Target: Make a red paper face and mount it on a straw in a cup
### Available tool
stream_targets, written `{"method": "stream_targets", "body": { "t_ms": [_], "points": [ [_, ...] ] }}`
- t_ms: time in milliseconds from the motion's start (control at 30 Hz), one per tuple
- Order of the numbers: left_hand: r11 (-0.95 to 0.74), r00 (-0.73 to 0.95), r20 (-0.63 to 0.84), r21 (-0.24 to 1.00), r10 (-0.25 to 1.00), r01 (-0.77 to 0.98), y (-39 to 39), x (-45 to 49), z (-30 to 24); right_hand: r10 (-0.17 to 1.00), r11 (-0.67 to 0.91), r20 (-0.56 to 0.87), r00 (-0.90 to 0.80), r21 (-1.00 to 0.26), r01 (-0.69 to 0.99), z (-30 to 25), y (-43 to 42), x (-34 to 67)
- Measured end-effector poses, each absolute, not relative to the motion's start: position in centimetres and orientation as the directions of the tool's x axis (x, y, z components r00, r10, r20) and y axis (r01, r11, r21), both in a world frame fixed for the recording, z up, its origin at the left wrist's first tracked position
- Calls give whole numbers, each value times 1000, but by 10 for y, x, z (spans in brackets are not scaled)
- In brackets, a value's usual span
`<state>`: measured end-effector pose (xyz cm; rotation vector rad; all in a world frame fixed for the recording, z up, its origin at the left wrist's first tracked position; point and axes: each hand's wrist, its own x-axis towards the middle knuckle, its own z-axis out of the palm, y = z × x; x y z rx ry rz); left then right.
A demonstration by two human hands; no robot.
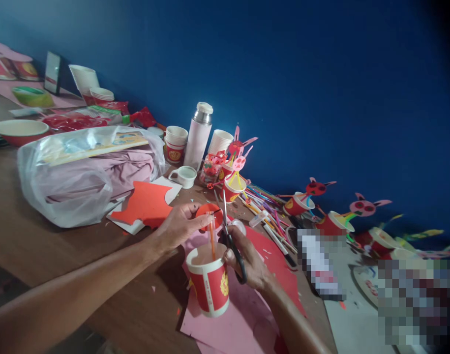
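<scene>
My left hand (180, 227) pinches a small round red paper piece (207, 212) fixed to the top of an orange straw (212, 242). The straw stands in a red and white paper cup (209, 286) on pink paper (228, 324). My right hand (249, 263) grips black-handled scissors (230, 238), blades pointing up beside the red piece, close to its right edge.
A plastic bag (80, 172) with pink cloth lies at left, by red cut paper (145, 204). A white thermos (198, 135), stacked cups (176, 143), finished cup animals (302, 199) and several coloured straws (265, 209) line the blue wall. Bowls (20, 130) sit far left.
</scene>
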<state>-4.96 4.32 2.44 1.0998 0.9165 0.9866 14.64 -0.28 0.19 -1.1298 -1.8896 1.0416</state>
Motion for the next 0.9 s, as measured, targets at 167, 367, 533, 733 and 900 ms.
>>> {"method": "stream_targets", "body": {
  "t_ms": [167, 367, 533, 733, 900],
  "points": [
    [160, 305, -102, 972, 947, -173, 43, -50, 25, 921, 279, 152, -359, -900, 334, 1, -3, 145],
    [140, 313, -82, 976, 946, -168, 44, -50, 26, 925, 257, 145, -352, -920, 296, -5, -3, 146],
    [135, 324, -71, 974, 943, -179, 45, -50, 21, 923, 270, 155, -352, -912, 308, -7, -3, 149],
    [127, 325, -63, 975, 944, -181, 46, -50, 20, 920, 269, 153, -361, -916, 298, -5, -2, 151],
    [133, 311, -80, 980, 947, -151, 45, -50, 19, 925, 250, 137, -355, -922, 295, -5, -2, 151]
  ]
}}
